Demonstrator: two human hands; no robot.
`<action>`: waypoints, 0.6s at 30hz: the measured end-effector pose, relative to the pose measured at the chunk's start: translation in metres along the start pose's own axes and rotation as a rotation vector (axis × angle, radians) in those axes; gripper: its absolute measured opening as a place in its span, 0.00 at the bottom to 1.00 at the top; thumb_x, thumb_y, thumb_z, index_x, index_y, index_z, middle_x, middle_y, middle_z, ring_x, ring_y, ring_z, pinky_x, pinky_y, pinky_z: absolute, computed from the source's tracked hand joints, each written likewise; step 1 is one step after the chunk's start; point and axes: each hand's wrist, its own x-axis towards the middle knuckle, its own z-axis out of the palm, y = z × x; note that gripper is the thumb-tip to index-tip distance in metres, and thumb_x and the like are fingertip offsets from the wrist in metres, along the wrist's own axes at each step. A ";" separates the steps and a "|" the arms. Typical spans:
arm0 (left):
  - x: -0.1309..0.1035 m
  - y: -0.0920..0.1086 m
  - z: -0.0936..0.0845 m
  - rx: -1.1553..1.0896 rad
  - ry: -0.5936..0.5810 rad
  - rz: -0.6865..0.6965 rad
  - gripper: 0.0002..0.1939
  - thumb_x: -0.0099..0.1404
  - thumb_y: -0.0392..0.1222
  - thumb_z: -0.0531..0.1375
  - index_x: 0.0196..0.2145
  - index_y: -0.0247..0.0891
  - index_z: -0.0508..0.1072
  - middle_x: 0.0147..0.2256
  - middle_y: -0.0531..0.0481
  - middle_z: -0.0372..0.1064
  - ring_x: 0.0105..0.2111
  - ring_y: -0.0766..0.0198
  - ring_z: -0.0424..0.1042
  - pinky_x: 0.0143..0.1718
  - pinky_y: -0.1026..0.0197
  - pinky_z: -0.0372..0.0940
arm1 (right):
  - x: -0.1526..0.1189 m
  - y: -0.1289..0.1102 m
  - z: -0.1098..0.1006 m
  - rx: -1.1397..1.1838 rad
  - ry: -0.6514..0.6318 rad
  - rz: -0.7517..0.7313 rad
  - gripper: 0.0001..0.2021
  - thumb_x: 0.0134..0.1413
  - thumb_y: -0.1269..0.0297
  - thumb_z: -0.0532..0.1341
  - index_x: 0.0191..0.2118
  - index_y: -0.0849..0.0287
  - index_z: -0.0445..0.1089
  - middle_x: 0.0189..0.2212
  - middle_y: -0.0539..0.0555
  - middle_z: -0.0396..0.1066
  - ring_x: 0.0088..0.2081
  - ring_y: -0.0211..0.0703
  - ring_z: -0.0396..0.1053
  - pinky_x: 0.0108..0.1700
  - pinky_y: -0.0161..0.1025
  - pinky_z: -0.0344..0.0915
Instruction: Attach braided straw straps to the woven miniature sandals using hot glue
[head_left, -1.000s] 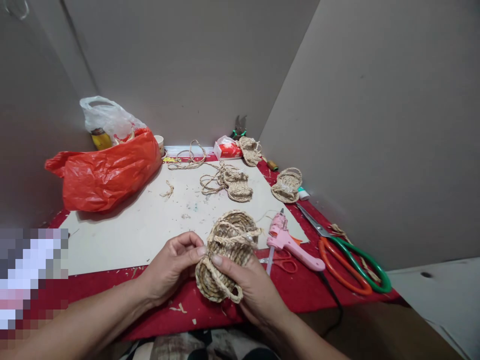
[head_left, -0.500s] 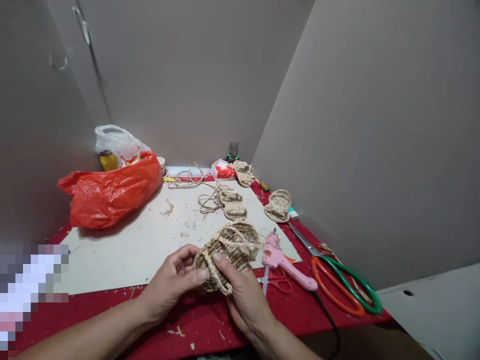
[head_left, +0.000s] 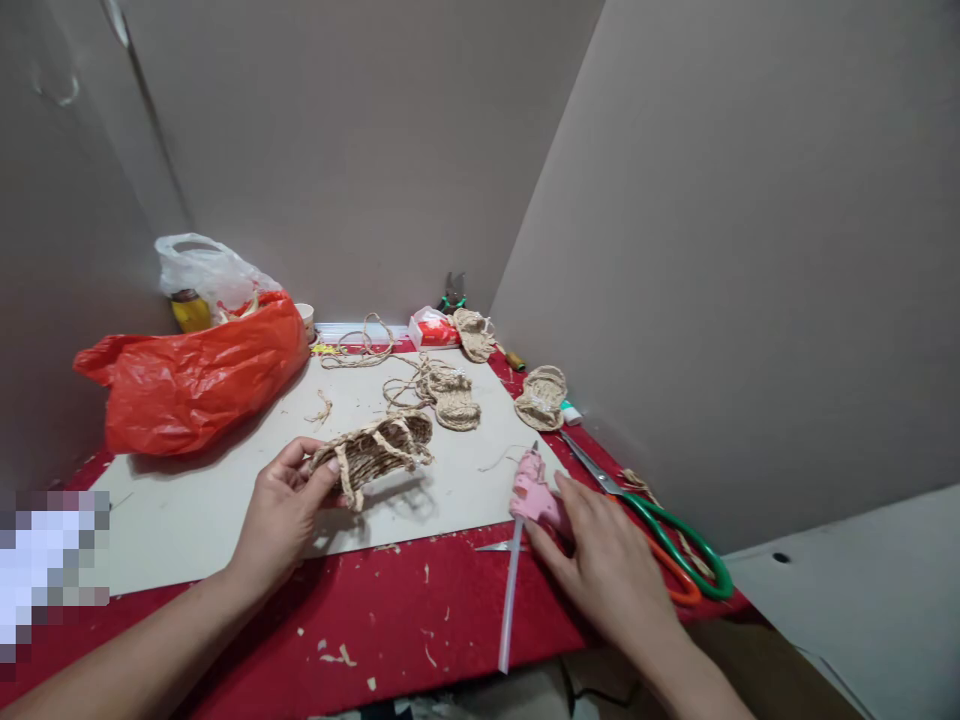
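Note:
My left hand point(head_left: 281, 510) pinches the near end of a woven straw slipper point(head_left: 382, 450), tilted above the white board point(head_left: 442, 505). Over at the right, my right hand point(head_left: 600, 555) reaches over the pink glue gun point(head_left: 534, 492), fingers apart around its body; whether it grips the gun is unclear. A clear glue stick point(head_left: 510, 600) sticks out from the gun toward me. Small scissors point(head_left: 499, 547) lie mostly hidden under the hand. Large shears point(head_left: 622, 485) with green and orange handles lie just to the right.
A red plastic bag point(head_left: 202, 375) sits at the left. Woven pieces point(head_left: 454, 395) with loose cord lie further back, another straw piece point(head_left: 541, 398) at the right. A red box point(head_left: 435, 330) and pliers point(head_left: 453, 293) are at the back. Grey partitions enclose the table.
My right hand has let go of the slipper and moved right to the glue gun. My left hand has carried the slipper left and turned it. The view has shifted slightly.

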 end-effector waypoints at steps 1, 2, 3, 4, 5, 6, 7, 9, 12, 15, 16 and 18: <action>-0.001 0.000 0.001 0.029 0.010 0.020 0.13 0.56 0.46 0.65 0.32 0.38 0.65 0.25 0.58 0.68 0.22 0.71 0.66 0.24 0.69 0.66 | -0.001 0.009 0.005 -0.069 -0.048 -0.047 0.26 0.59 0.49 0.51 0.52 0.68 0.65 0.46 0.70 0.71 0.46 0.63 0.68 0.44 0.56 0.66; -0.002 0.000 0.001 0.057 0.014 0.046 0.13 0.57 0.46 0.64 0.32 0.38 0.65 0.26 0.57 0.68 0.22 0.71 0.66 0.25 0.68 0.66 | -0.001 0.015 0.008 -0.112 -0.093 -0.087 0.25 0.60 0.49 0.50 0.50 0.68 0.66 0.44 0.69 0.72 0.43 0.61 0.69 0.42 0.54 0.67; -0.003 -0.001 0.002 0.083 0.013 0.078 0.12 0.58 0.46 0.64 0.33 0.38 0.66 0.26 0.57 0.68 0.23 0.70 0.66 0.26 0.68 0.66 | 0.000 0.019 0.010 -0.140 -0.118 -0.120 0.25 0.61 0.48 0.50 0.48 0.67 0.67 0.42 0.68 0.73 0.41 0.60 0.70 0.40 0.52 0.67; -0.004 -0.002 0.002 0.112 0.010 0.113 0.10 0.59 0.45 0.63 0.33 0.38 0.66 0.26 0.57 0.68 0.24 0.70 0.66 0.27 0.68 0.66 | 0.001 0.020 0.011 -0.152 -0.133 -0.148 0.25 0.61 0.47 0.49 0.47 0.67 0.67 0.40 0.67 0.73 0.39 0.59 0.71 0.39 0.51 0.68; -0.005 -0.003 0.002 0.144 0.010 0.151 0.09 0.60 0.44 0.62 0.33 0.38 0.67 0.27 0.57 0.67 0.25 0.70 0.66 0.28 0.68 0.65 | 0.002 0.021 0.011 -0.156 -0.132 -0.172 0.26 0.61 0.47 0.48 0.46 0.66 0.68 0.39 0.66 0.74 0.38 0.58 0.71 0.38 0.50 0.68; -0.005 -0.004 0.002 0.181 0.014 0.193 0.07 0.61 0.43 0.61 0.34 0.38 0.67 0.27 0.57 0.67 0.26 0.70 0.66 0.29 0.68 0.65 | 0.003 0.021 0.010 -0.152 -0.119 -0.189 0.27 0.61 0.46 0.47 0.46 0.66 0.68 0.38 0.66 0.74 0.38 0.57 0.72 0.38 0.49 0.68; -0.006 -0.006 0.001 0.225 0.022 0.236 0.05 0.62 0.42 0.60 0.34 0.39 0.68 0.27 0.57 0.67 0.26 0.70 0.66 0.29 0.69 0.64 | 0.004 0.021 0.009 -0.144 -0.101 -0.197 0.27 0.62 0.45 0.47 0.47 0.66 0.67 0.37 0.65 0.74 0.37 0.57 0.72 0.37 0.48 0.68; -0.007 -0.009 0.000 0.315 0.033 0.316 0.03 0.63 0.39 0.58 0.35 0.39 0.69 0.29 0.56 0.68 0.28 0.70 0.67 0.31 0.69 0.63 | 0.005 0.023 0.009 -0.115 -0.066 -0.185 0.28 0.62 0.45 0.46 0.49 0.67 0.66 0.35 0.65 0.74 0.35 0.55 0.73 0.36 0.47 0.69; -0.008 -0.012 -0.003 0.435 0.021 0.405 0.05 0.63 0.35 0.57 0.38 0.40 0.69 0.33 0.54 0.72 0.30 0.69 0.70 0.33 0.68 0.65 | 0.006 0.030 0.007 -0.036 -0.047 -0.120 0.31 0.60 0.43 0.47 0.51 0.67 0.65 0.36 0.66 0.75 0.35 0.56 0.74 0.35 0.47 0.70; -0.008 -0.014 -0.005 0.527 -0.010 0.489 0.09 0.63 0.32 0.55 0.40 0.39 0.70 0.35 0.52 0.74 0.33 0.67 0.73 0.35 0.67 0.67 | 0.008 0.038 -0.004 0.164 -0.057 0.041 0.32 0.53 0.38 0.53 0.50 0.63 0.66 0.40 0.65 0.75 0.37 0.57 0.75 0.35 0.48 0.72; -0.008 -0.014 -0.005 0.560 -0.013 0.522 0.10 0.63 0.31 0.54 0.41 0.39 0.70 0.36 0.51 0.75 0.34 0.66 0.74 0.36 0.66 0.68 | 0.009 0.040 -0.010 0.259 -0.048 0.134 0.32 0.51 0.39 0.55 0.51 0.62 0.66 0.40 0.64 0.75 0.36 0.56 0.75 0.33 0.46 0.72; -0.008 -0.015 -0.006 0.627 -0.012 0.589 0.12 0.63 0.30 0.54 0.43 0.38 0.70 0.38 0.49 0.75 0.36 0.66 0.75 0.38 0.66 0.68 | 0.010 0.040 -0.025 0.463 0.011 0.313 0.31 0.52 0.43 0.58 0.55 0.60 0.63 0.39 0.62 0.75 0.31 0.52 0.75 0.27 0.42 0.72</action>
